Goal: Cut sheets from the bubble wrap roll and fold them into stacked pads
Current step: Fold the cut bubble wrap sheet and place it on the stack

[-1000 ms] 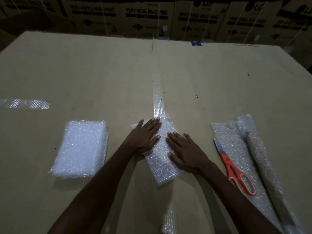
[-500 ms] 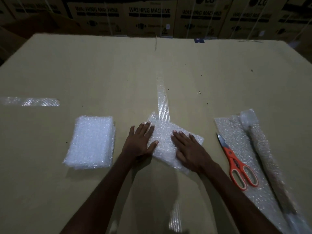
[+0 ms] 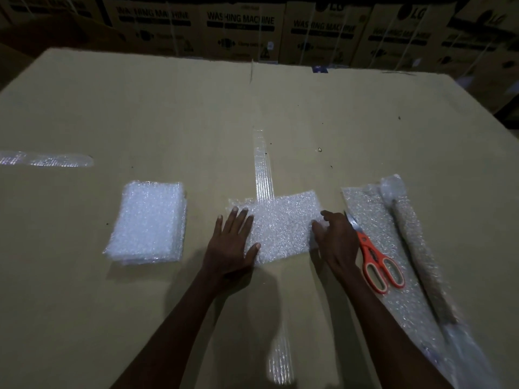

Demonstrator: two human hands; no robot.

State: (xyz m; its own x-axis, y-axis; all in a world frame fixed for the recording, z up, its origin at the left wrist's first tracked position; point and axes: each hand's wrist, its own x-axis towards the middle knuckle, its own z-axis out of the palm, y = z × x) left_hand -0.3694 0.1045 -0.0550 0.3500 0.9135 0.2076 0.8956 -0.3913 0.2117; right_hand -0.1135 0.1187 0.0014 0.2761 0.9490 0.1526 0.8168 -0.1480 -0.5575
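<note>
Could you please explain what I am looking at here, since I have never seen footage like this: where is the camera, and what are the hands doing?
There is no machine here: the camera sits on a person's head and looks forward and down, so you see their own two bare arms reaching in from below. The surface is a large cardboard top, with washing machine cartons stacked behind it. In the middle lies a folded bubble wrap sheet. The left hand rests flat on its left edge, and the right hand touches its right edge with curled fingers; neither has lifted it in a grip. To the left is a stack of finished pads. To the right, orange scissors lie on the unrolled end of the bubble wrap roll.
</note>
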